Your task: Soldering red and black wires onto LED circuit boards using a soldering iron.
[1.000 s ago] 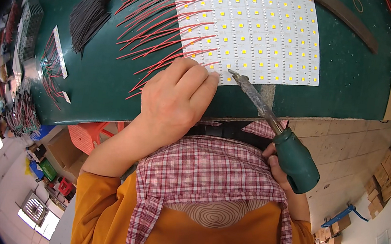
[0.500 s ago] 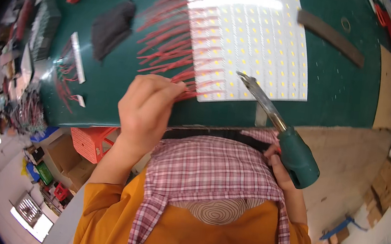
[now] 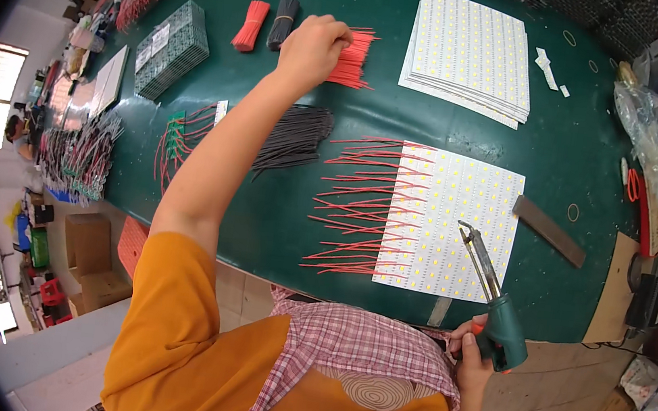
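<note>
My left hand (image 3: 311,51) reaches across to the far side of the green table, its fingers pinched together on the pile of loose red wires (image 3: 353,64). Part of that pile is hidden beneath the hand. In my right hand (image 3: 474,356) is a green-handled soldering gun (image 3: 503,327), held at the near edge with its metal tip over the white LED board (image 3: 465,221). Small yellow LEDs cover this board in rows. Along its left side, several red wires (image 3: 359,225) stick out to the left in pairs. A heap of black wires (image 3: 292,140) lies beneath my left forearm.
A stack of white LED boards (image 3: 468,51) lies at the back. Bundled red wires (image 3: 250,26) and bundled black wires (image 3: 283,22) lie left of my hand. A dark flat bar (image 3: 549,231) touches the board's right side. Green stacked boards (image 3: 172,50) stand at left.
My left hand has gone from the wires at the board's near left corner to the far red pile. The view has shifted. The soldering gun stays in my right hand.
</note>
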Tool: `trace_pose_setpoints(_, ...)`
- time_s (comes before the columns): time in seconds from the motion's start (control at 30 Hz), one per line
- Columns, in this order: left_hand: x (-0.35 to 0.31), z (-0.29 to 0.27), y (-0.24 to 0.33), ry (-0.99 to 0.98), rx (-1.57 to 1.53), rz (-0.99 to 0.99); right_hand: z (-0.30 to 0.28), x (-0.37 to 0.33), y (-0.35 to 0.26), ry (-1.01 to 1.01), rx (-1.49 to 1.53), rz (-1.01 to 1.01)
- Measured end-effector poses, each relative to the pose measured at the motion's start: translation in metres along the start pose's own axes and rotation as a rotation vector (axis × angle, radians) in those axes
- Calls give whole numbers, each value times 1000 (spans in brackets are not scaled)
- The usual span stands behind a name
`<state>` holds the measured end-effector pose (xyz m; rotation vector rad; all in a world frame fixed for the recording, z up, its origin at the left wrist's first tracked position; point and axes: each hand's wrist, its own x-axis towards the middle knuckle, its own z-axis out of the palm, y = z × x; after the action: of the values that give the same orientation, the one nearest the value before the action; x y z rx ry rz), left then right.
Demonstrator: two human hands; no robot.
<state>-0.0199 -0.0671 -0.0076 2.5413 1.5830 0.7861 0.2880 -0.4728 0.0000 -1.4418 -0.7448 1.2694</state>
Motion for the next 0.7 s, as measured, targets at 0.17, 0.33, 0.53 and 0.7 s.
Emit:
trace_pose_setpoints(0.17,23,29,-21,-91,55,-23,8,1,-9,94,-15,34)
trace_pose_setpoints(0.33,-2,-1,-17,-23,-187,34,10,12,-15,110,0,58)
trace_pose_setpoints(0.53,-82,-58,0,-315,-99,25,11,39,-10,86,1,138)
trace_pose_setpoints(0.7,-86,-59,4,-394,0,53,21,51,-16,-61,7,30)
